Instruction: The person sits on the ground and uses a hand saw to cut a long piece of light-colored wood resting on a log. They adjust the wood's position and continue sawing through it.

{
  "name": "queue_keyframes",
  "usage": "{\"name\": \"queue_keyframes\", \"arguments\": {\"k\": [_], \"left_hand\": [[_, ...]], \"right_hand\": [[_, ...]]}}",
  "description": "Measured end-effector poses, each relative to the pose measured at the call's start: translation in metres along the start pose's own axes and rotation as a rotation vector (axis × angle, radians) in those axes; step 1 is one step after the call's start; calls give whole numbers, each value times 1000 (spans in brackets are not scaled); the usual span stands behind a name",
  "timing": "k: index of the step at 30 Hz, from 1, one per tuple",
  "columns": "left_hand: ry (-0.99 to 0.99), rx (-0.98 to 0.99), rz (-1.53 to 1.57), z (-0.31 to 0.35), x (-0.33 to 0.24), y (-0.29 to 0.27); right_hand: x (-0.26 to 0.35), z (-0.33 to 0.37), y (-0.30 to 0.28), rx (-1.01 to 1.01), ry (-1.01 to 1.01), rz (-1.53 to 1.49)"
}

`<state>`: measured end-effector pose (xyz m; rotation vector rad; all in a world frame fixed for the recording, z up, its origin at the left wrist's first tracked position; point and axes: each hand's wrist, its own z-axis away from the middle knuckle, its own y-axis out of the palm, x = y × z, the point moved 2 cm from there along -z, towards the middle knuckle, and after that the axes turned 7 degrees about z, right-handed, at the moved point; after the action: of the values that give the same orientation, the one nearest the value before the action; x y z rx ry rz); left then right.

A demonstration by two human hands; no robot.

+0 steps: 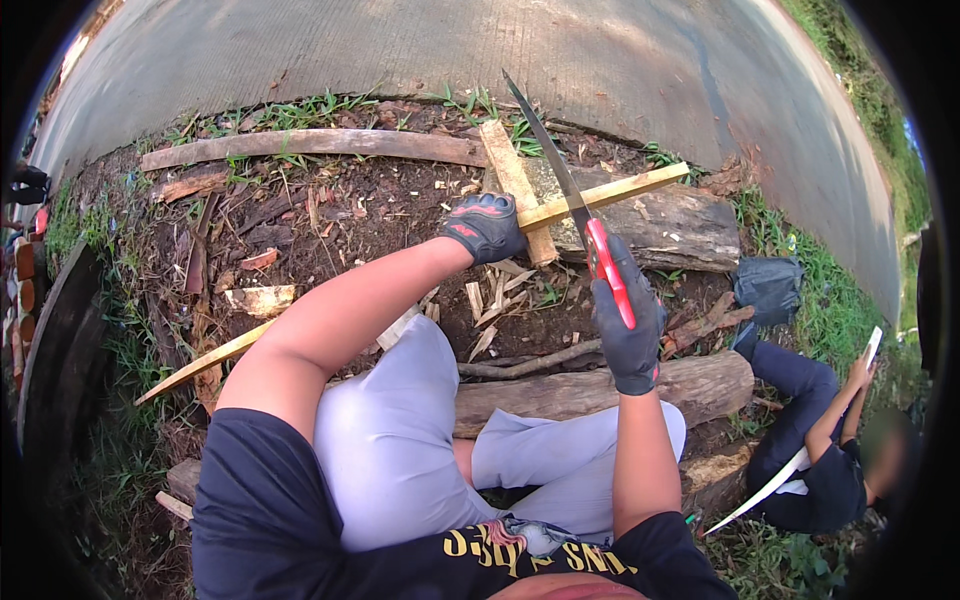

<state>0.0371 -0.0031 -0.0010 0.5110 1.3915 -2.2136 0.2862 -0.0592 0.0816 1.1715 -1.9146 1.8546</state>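
My left hand [488, 228], in a black glove, is closed around a long, narrow wooden strip [640, 184]. Beyond my fist the strip's far end reaches out to the right, over a flat piece of wood [510, 178] and a thick log [660, 228]. A similar strip end [205, 362] shows left of my forearm; it looks like the same strip, but my arm hides the middle. My right hand [630, 325], gloved too, grips the red handle of a handsaw [553, 150]. The blade lies across the strip just right of my left hand, its tip pointing away.
Another log [610, 390] lies by my legs, with a branch [530, 365] beside it. A curved plank [320, 143] borders the concrete road [400, 60]. Wood scraps litter the soil. At the right sits another person [820, 470] holding a long pale strip, near a dark bag [768, 288].
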Motion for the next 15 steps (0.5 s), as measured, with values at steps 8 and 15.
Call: {"name": "queue_keyframes", "arguments": {"k": [8,15], "left_hand": [[47,-39,-41,1,11,9],[107,-90,-82,1,10,19]], "right_hand": [[4,69,-29,48,14,100],[19,108,-64,57,66,205]]}}
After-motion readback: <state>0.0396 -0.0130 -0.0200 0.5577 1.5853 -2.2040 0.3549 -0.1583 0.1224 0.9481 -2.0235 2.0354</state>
